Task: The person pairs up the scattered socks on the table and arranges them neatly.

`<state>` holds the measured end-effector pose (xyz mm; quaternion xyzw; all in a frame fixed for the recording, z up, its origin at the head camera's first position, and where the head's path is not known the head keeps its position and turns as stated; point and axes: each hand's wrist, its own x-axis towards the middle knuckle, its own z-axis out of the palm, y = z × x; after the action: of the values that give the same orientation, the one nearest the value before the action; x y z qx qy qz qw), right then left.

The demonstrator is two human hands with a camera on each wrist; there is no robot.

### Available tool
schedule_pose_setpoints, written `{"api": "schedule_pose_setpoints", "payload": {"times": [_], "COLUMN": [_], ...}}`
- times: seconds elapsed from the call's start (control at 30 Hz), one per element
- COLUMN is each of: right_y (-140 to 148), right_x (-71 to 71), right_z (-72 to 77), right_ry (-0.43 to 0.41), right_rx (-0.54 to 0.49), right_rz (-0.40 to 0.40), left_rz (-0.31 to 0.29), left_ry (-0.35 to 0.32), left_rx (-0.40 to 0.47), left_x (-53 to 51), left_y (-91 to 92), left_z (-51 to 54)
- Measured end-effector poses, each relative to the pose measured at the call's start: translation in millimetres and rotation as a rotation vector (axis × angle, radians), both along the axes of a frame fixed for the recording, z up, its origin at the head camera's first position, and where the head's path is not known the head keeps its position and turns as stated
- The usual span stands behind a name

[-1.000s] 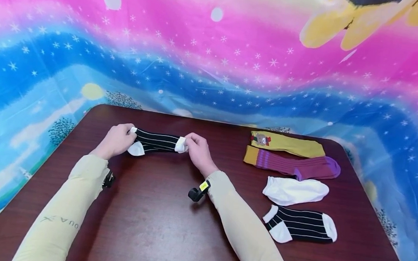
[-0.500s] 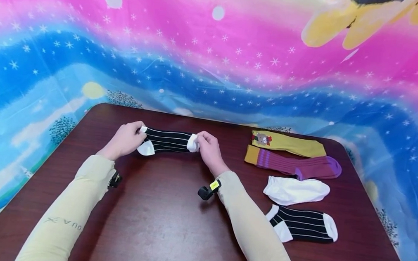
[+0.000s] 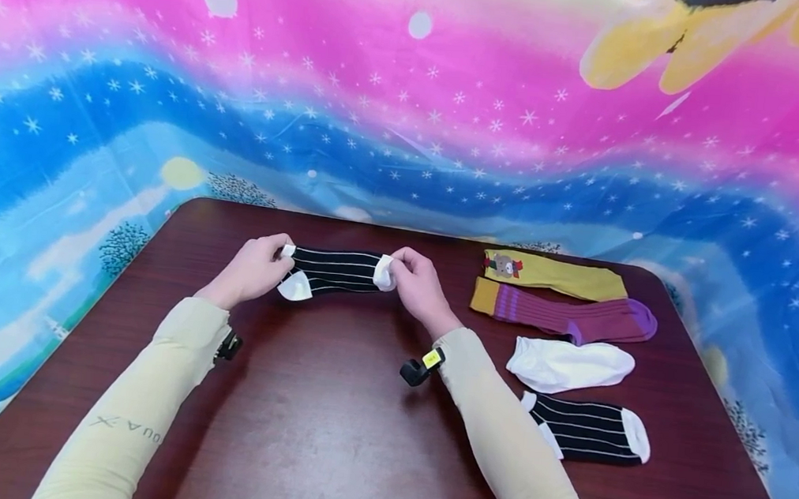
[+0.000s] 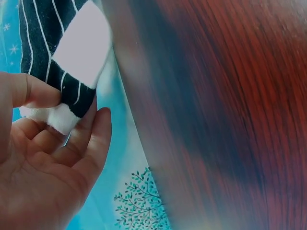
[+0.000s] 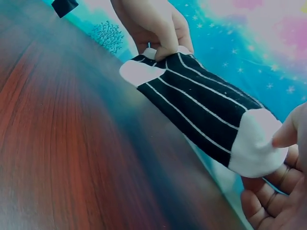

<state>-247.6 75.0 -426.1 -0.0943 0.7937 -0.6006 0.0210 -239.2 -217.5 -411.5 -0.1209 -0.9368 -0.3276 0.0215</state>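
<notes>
A black ankle sock [image 3: 335, 268] with thin white stripes and white cuff, heel and toe is stretched between both hands near the back of the table. My left hand [image 3: 253, 270] pinches its white cuff, thumb on top, as the left wrist view shows with the sock's white heel [image 4: 85, 45] hanging beside the fingers. At the other end my right hand [image 3: 424, 290] pinches the white toe [image 5: 256, 143] between thumb and fingers. In the right wrist view the sock [image 5: 196, 103] is raised off the tabletop.
On the right of the brown table [image 3: 312, 432] lie a mustard sock [image 3: 561, 276] with a bear, a purple sock [image 3: 544, 310], a white sock [image 3: 571, 365] and a matching striped sock [image 3: 590, 431], partly behind my right sleeve [image 3: 497, 440]. A patterned cloth [image 3: 382, 121] hangs behind.
Both hands have moved right together, carrying the stretched striped sock along. My right sleeve now covers more of the striped sock on the table.
</notes>
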Motion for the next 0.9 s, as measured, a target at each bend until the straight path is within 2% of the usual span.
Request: {"api": "schedule_pose_setpoints", "payload": {"times": [0.33, 0.53, 0.9], "right_y": [19.8, 30.3, 48.5], "right_x": [3.8, 9.3, 12.0], "right_z": [7.2, 11.9, 17.5], "right_ry": [-0.016, 0.005, 0.016], "right_rx": [0.036, 0.041, -0.002], "right_rz": [-0.013, -0.026, -0.069], "left_rz": [-0.040, -0.051, -0.064], "left_ry": [-0.005, -0.001, -0.017], "left_rx": [0.003, 0.036, 0.083], "left_x": [1.5, 4.3, 8.6], "left_y": [13.1, 18.4, 29.8], "left_z": [0.3, 2.3, 7.1]}}
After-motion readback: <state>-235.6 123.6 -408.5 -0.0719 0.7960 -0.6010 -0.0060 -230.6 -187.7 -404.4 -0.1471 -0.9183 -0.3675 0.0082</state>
